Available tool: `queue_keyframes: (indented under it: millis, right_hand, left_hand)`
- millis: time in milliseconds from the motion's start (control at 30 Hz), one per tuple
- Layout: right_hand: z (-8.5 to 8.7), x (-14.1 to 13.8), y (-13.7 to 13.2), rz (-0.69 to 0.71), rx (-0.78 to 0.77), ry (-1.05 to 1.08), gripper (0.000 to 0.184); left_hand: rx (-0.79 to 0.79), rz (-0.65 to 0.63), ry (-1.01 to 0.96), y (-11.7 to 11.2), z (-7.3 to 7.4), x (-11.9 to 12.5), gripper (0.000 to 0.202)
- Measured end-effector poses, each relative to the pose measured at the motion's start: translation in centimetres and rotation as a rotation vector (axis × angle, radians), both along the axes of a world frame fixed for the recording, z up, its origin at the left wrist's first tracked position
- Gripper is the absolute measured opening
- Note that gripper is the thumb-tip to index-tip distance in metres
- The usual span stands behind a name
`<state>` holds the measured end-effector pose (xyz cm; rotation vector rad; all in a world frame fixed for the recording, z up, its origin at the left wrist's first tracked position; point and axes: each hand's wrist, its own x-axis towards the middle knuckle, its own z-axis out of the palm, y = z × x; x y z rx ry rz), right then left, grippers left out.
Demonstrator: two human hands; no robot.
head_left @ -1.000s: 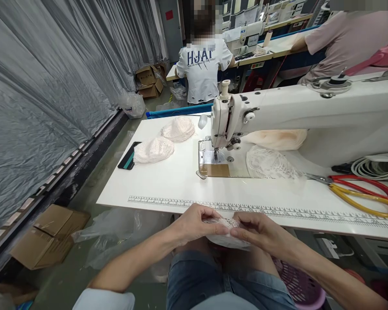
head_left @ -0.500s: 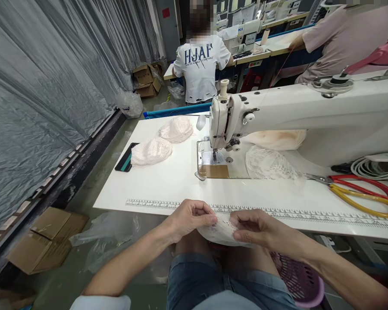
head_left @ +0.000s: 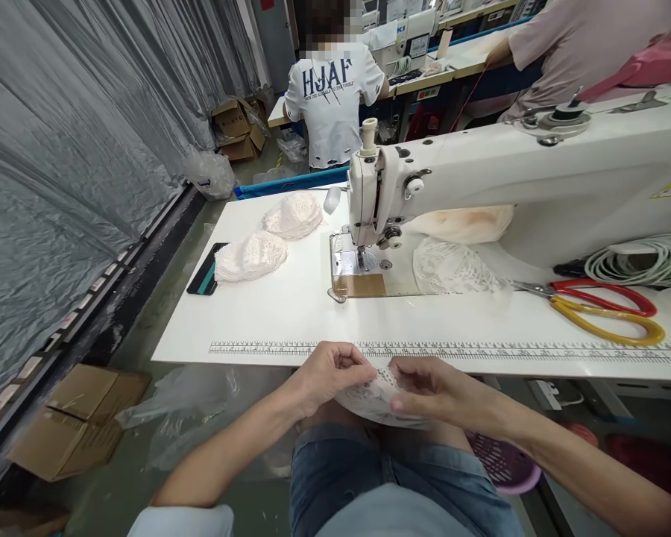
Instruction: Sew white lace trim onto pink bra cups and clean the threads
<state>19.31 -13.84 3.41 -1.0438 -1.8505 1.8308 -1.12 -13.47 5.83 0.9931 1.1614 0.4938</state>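
Left hand and right hand, fingers closed on white lace piece, partly hidden between them.

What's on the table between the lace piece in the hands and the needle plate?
Head view: past the lace piece, only the printed ruler strip, then bare tabletop up to the needle plate.
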Motion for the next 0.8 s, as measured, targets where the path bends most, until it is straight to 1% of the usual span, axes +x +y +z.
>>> queue_keyframes:
  millis: [67,167,333,400,600,800]
  right_hand:
    - [-0.2,-0.4,0.0,-0.009,-0.04,0.01,0.041]
    - [0.0,-0.5,0.0,0.0,-0.085,0.034,0.041]
    - [0.1,0.1,0.1,0.028,-0.089,-0.006,0.042]
    - [0.1,0.1,0.2,0.044,-0.085,-0.018,0.041]
    - [0.2,-0.1,0.5,0.044,-0.133,-0.006,0.038]
    - [-0.1,-0.6,0.7,0.034,-0.132,0.025,0.038]
  left_hand:
    - [0.023,0.01,0.024,-0.1,0.2,0.2,0.026]
    - [0.031,-0.001,0.004,-0.3,0.1,-0.1,0.029]
    - [-0.04,-0.104,-0.092,-0.6,-0.3,-0.9,0.038]
    - [-0.047,-0.122,-0.097,-0.6,-0.4,-1.0,0.04]
    - [-0.029,-0.064,-0.061,-0.5,-0.2,-0.8,0.039]
    - [-0.009,-0.063,-0.047,-0.4,-0.6,-1.3,0.038]
